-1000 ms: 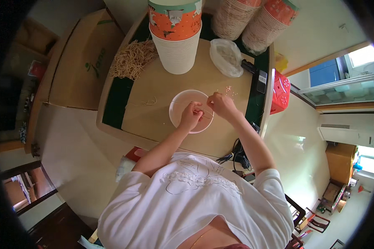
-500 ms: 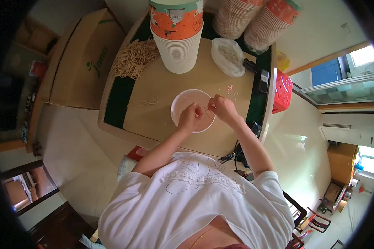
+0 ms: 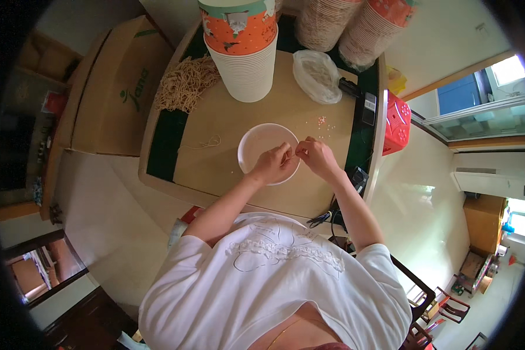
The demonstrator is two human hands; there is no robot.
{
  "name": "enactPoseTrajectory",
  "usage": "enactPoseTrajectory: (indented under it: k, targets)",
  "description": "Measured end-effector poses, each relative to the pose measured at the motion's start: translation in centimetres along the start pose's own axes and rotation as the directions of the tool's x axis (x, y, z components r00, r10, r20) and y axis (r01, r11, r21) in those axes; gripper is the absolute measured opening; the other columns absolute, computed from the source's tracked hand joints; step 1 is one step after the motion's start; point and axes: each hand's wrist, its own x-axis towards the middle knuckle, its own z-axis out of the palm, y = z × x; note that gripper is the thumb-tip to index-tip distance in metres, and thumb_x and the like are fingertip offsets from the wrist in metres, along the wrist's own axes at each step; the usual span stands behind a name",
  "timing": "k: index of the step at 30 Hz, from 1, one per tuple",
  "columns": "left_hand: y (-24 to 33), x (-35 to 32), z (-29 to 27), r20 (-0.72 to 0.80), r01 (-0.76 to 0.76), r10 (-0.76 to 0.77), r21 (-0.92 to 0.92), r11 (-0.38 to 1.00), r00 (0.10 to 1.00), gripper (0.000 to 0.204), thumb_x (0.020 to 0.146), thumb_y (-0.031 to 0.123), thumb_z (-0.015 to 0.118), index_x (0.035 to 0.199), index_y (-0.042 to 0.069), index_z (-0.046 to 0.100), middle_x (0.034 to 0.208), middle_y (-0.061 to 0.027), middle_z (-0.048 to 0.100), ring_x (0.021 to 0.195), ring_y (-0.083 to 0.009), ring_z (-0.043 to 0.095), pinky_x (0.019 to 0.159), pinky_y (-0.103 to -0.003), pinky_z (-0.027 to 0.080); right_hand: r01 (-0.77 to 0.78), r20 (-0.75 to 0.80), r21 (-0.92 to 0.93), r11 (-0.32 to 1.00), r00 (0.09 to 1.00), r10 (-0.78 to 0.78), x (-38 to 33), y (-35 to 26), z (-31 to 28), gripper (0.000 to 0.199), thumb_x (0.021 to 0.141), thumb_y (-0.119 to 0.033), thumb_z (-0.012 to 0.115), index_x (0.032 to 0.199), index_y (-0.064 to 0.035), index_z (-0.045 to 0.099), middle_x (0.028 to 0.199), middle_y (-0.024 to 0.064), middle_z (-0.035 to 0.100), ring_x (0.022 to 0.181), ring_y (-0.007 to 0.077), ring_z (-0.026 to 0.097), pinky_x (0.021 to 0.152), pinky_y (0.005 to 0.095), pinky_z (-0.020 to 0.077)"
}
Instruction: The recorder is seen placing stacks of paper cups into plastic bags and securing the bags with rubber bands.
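Note:
My left hand [image 3: 274, 163] and my right hand [image 3: 316, 156] meet fingertip to fingertip over the right side of a round white paper tub [image 3: 252, 134]. Both are closed in a pinch on a thin tan string, which is barely visible between the fingers. The lower right part of the tub is hidden by my hands. One loose string [image 3: 211, 142] lies left of the tub on the cardboard sheet [image 3: 204, 175]. Farther left is a tangled pile of tan string [image 3: 188, 81]. Tiny pink and white bits [image 3: 322, 121] are scattered beyond my right hand.
A tall stack of paper tubs [image 3: 242, 64] with an orange printed band stands beyond the tub. Wrapped stacks [image 3: 367, 35], a plastic bag [image 3: 317, 76] and a black device [image 3: 369, 109] lie to its right. A red stool [image 3: 396, 122] flanks the table; a carton [image 3: 114, 87] stands left.
Both hands have shifted slightly to the right and drawn closer together. The strand that showed between them is now mostly hidden. The whole view has moved a little.

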Motion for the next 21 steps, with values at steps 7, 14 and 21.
enactPoseTrajectory:
  k: [7,14,21]
  targets:
    - [-1.4,-0.7,-1.4,-0.061,-0.078,0.08,0.027,0.997,0.995,0.016,0.072,0.016,0.067,0.073,0.008,0.054,0.068,-0.0059,0.052,0.06,-0.0237,0.057,0.052,-0.034,0.044,-0.027,-0.035,0.059,0.998,0.999,0.03,-0.5,0.1,0.2,0.007,0.08,-0.013,0.056,0.08,-0.009,0.062,0.084,0.0111,0.059,0.078,0.0315,0.06,0.067,0.0401,0.0485]
    - [-0.3,-0.8,-1.1,0.05,-0.302,0.318,0.479,0.824,0.947,0.01,0.074,0.016,0.062,0.079,0.023,0.067,0.072,-0.0017,0.048,0.066,-0.0178,0.058,0.051,-0.033,0.047,0.047,-0.047,0.17,0.984,0.998,-0.04,-1.0,0.2,0.6,0.005,0.081,-0.011,0.055,0.082,-0.0077,0.059,0.083,0.0131,0.058,0.075,0.0339,0.059,0.064,0.042,0.0469]
    - [0.6,-0.3,-1.2,0.052,-0.427,0.489,0.575,0.698,0.871,0.005,0.075,0.019,0.062,0.079,0.018,0.064,0.073,-0.0006,0.049,0.066,-0.0146,0.059,0.047,-0.029,0.048,0.076,-0.105,0.195,0.978,0.993,-0.056,-0.7,0.0,0.7,0.006,0.082,-0.009,0.053,0.081,-0.0041,0.056,0.083,0.0145,0.057,0.076,0.035,0.058,0.065,0.0414,0.0469]
